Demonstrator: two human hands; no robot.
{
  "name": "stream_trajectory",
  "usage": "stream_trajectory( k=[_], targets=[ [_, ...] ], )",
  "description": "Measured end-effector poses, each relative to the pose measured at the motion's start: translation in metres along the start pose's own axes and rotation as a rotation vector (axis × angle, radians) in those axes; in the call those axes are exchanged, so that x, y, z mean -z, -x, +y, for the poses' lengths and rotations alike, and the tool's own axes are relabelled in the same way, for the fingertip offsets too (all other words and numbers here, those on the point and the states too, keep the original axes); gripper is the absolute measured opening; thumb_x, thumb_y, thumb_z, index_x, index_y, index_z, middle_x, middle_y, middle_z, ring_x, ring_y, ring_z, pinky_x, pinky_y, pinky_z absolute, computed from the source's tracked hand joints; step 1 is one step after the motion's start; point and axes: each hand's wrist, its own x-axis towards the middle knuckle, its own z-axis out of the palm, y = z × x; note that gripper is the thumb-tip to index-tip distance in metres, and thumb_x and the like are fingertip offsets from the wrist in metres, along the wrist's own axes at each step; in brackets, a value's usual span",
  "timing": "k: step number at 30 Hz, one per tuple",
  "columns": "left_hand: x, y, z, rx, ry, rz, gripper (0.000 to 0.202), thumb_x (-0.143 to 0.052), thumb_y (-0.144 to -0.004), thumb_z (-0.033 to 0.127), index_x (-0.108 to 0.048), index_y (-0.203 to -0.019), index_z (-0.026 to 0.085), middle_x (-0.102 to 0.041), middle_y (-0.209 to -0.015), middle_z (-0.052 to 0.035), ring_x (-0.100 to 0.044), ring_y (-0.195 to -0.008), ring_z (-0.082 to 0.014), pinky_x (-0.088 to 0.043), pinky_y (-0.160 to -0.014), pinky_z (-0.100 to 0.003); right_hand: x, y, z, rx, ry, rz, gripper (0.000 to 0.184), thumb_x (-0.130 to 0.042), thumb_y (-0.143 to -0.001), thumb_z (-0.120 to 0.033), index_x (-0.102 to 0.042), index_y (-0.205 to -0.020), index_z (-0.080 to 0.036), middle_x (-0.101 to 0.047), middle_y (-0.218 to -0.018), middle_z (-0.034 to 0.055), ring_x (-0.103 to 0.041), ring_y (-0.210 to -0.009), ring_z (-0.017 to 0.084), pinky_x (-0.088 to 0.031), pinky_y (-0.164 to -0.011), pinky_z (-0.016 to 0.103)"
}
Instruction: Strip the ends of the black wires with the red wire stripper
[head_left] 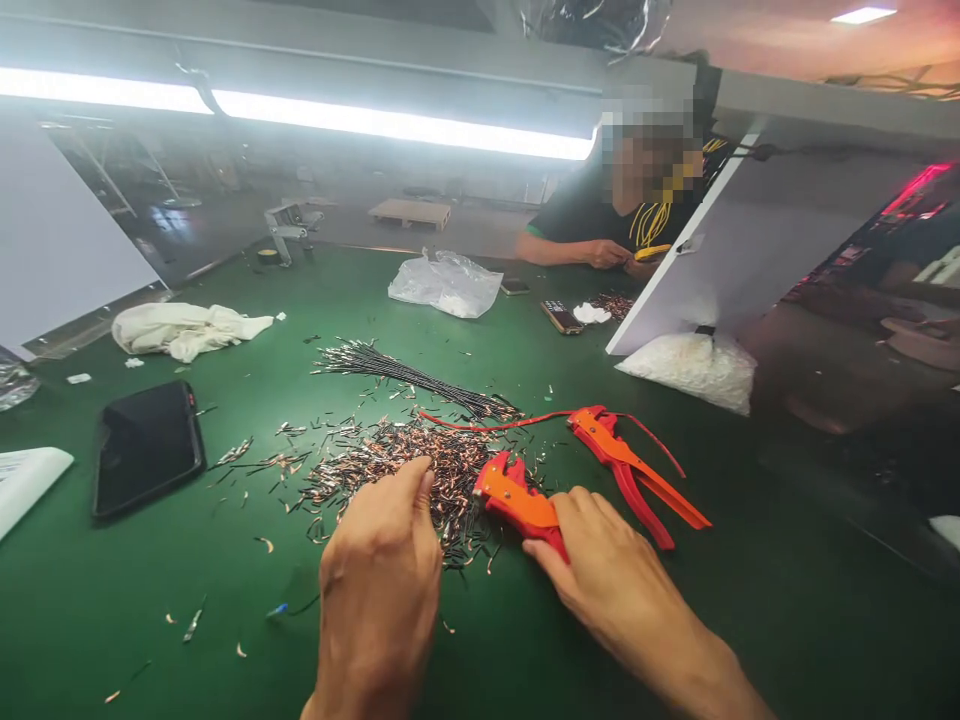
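Two bare hands work over a green tabletop. At center right of the frame, the right hand wraps around a red-and-orange wire stripper, its head pointing to the upper left and its long axis slanting down to the lower right, into the palm. The tool's orange upper side is smooth and dotted with small fasteners; its notched nose is red. The left hand, at lower center, is curled with thumb against forefinger; whether it pinches anything cannot be told. Just beyond lies a pile of black and copper clippings, and above it a bundle of black wires. A second stripper lies to the right, handles spread toward the lower right.
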Motion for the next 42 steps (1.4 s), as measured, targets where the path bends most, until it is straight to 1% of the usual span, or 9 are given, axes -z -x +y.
stream_trajectory(
  k=[2, 6, 12, 16, 20, 25, 31, 36, 42],
  targets=[
    [-0.001, -0.001, -0.001, -0.016, 0.040, 0.028, 0.030, -0.044, -0.101, 0.022, -0.073, -0.101, 0.017, -0.074, -0.077, -0.0058, -0.065, -0.068, -0.0194, -0.049, -0.064, -0.031, 0.009, -0.008, 0.014, -0.031, -0.280, -0.020, 0.020, -0.060, -0.091, -0.036, -0.065, -0.083, -0.018, -0.065, -0.084, 0.0108, -0.064, -0.079, 0.030, -0.052, -0.073, 0.047],
    [0.000, 0.001, 0.000, -0.007, 0.153, -0.018, 0.025, -0.049, -0.099, 0.023, -0.073, -0.107, 0.021, -0.076, -0.084, -0.0056, -0.068, -0.071, -0.0199, -0.050, -0.065, -0.033, 0.032, -0.017, 0.022, -0.126, -1.287, -0.281, 0.044, -0.053, -0.094, -0.062, -0.066, -0.097, -0.020, -0.068, -0.085, 0.0069, -0.067, -0.079, 0.024, -0.055, -0.074, 0.040],
    [0.007, 0.002, 0.005, 0.006, 0.227, 0.003, 0.024, -0.052, -0.100, 0.021, -0.068, -0.117, 0.020, -0.078, -0.101, -0.0056, -0.071, -0.085, -0.0195, -0.051, -0.076, -0.033, 0.026, -0.007, -0.004, -0.247, -2.036, -0.513, 0.038, -0.050, -0.102, -0.048, -0.065, -0.121, -0.018, -0.070, -0.093, 0.0076, -0.069, -0.088, 0.023, -0.057, -0.089, 0.047],
    [0.009, -0.001, 0.006, -0.066, 0.242, -0.023, 0.019, -0.051, -0.099, 0.017, -0.068, -0.108, 0.021, -0.070, -0.083, -0.0025, -0.060, -0.074, -0.0184, -0.045, -0.067, -0.031, 0.007, -0.002, 0.004, -0.206, -1.980, -0.538, 0.035, -0.070, -0.091, -0.035, -0.062, -0.120, -0.019, -0.067, -0.086, 0.0020, -0.067, -0.073, 0.017, -0.061, -0.068, 0.037],
    [0.009, -0.002, 0.005, -0.137, 0.223, -0.051, 0.019, -0.052, -0.097, 0.013, -0.069, -0.099, 0.019, -0.061, -0.073, -0.0013, -0.050, -0.071, -0.0189, -0.041, -0.067, -0.033, -0.001, 0.002, 0.023, -0.125, -1.792, -0.578, 0.042, -0.076, -0.083, -0.030, -0.060, -0.118, -0.015, -0.073, -0.086, 0.0061, -0.070, -0.071, 0.018, -0.056, -0.067, 0.031],
    [0.013, -0.003, 0.001, -0.147, 0.291, 0.003, 0.013, -0.061, -0.093, 0.014, -0.069, -0.103, 0.019, -0.068, -0.074, 0.0005, -0.050, -0.069, -0.0172, -0.045, -0.069, -0.031, -0.008, 0.006, 0.025, -0.038, -1.752, -0.594, 0.045, -0.081, -0.078, -0.036, -0.059, -0.111, -0.014, -0.072, -0.075, 0.0041, -0.068, -0.066, 0.017, -0.052, -0.063, 0.028],
    [0.013, 0.001, 0.001, -0.135, 0.276, 0.003, 0.011, -0.062, -0.094, 0.018, -0.071, -0.100, 0.020, -0.067, -0.074, 0.0003, -0.052, -0.071, -0.0178, -0.045, -0.071, -0.032, -0.017, 0.013, 0.016, -0.062, -1.871, -0.701, 0.053, -0.083, -0.077, -0.037, -0.057, -0.118, -0.017, -0.069, -0.079, 0.0008, -0.068, -0.065, 0.016, -0.060, -0.078, 0.045],
    [0.011, 0.005, 0.004, -0.119, 0.287, -0.050, 0.015, -0.056, -0.096, 0.017, -0.070, -0.101, 0.019, -0.066, -0.075, -0.0003, -0.052, -0.071, -0.0170, -0.045, -0.073, -0.032, -0.017, 0.013, 0.014, 0.006, -1.829, -0.679, 0.053, -0.085, -0.073, -0.036, -0.057, -0.113, -0.016, -0.068, -0.074, 0.0026, -0.062, -0.056, 0.014, -0.053, -0.054, 0.027],
    [0.012, 0.004, -0.002, -0.184, 0.236, -0.106, 0.012, -0.058, -0.095, 0.017, -0.068, -0.099, 0.022, -0.064, -0.074, 0.0012, -0.056, -0.069, -0.0167, -0.043, -0.064, -0.030, -0.016, 0.011, 0.017, -0.002, -1.867, -0.697, 0.048, -0.083, -0.074, -0.033, -0.057, -0.111, -0.017, -0.067, -0.072, 0.0013, -0.060, -0.054, 0.013, -0.052, -0.054, 0.026]
  ],
)
